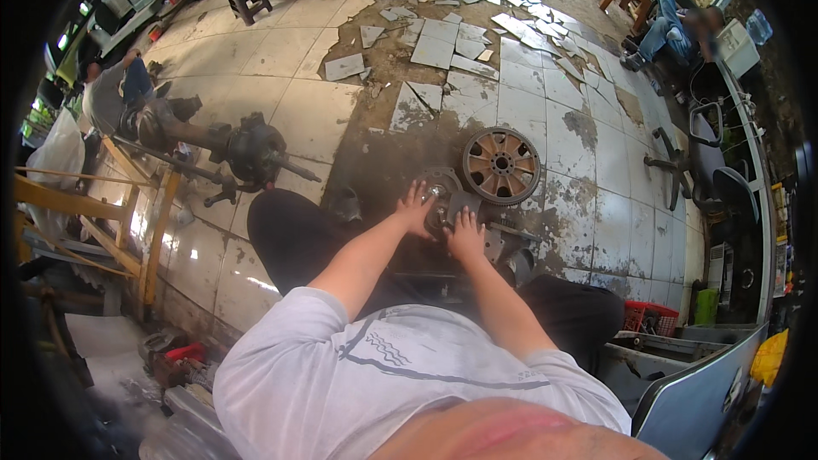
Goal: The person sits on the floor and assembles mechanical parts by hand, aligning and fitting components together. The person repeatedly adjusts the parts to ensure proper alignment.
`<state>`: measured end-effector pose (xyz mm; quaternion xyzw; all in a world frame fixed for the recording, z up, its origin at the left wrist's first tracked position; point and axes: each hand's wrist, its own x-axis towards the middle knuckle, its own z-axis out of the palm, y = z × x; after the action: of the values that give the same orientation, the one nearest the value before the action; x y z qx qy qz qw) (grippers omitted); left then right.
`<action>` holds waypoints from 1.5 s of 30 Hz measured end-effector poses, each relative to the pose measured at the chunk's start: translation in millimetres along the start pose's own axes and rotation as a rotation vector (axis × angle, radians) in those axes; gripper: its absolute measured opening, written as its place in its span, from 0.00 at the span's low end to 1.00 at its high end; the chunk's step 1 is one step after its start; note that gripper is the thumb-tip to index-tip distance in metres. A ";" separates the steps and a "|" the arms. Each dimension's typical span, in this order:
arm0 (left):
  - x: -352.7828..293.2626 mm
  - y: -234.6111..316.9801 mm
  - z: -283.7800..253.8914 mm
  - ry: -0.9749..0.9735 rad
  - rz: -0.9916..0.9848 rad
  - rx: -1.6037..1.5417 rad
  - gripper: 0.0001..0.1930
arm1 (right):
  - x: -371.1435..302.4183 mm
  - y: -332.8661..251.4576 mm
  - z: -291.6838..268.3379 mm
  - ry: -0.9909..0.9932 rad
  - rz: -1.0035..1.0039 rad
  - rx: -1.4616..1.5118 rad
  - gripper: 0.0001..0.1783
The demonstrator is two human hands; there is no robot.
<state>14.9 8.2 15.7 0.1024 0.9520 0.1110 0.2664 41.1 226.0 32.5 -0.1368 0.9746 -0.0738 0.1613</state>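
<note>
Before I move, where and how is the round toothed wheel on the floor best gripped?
Probably by the outer rim of the wheel, coming from its right: it is round and face up, tiles flank it there, and the metal part crowds its left.

Head-worn fisheye view, the left of a side-by-side pair
It looks steeply down over the white shirt [426,353] to the fingers [421,192], fairly near, with the tiled floor [290,47] reaching far ahead and straight lines bending toward its rim
</note>
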 end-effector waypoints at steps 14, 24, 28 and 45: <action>6.9 -5.9 -2.7 -0.024 0.002 -0.012 0.81 | 19.3 -4.6 -2.6 -0.003 0.007 0.071 0.43; 5.0 -3.9 8.1 0.022 -0.004 0.013 0.80 | 1.4 -4.1 13.7 0.022 0.000 -0.012 0.43; 3.4 5.2 0.4 0.006 -0.010 0.010 0.79 | 12.0 -2.3 7.6 0.049 0.025 0.028 0.43; 10.3 2.6 -6.3 -0.023 -0.004 0.004 0.82 | 20.2 3.1 -0.7 0.063 0.030 0.082 0.41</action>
<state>3.3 12.3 16.7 0.1024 0.9492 0.1074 0.2774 21.8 223.1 26.7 -0.1131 0.9773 -0.1157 0.1371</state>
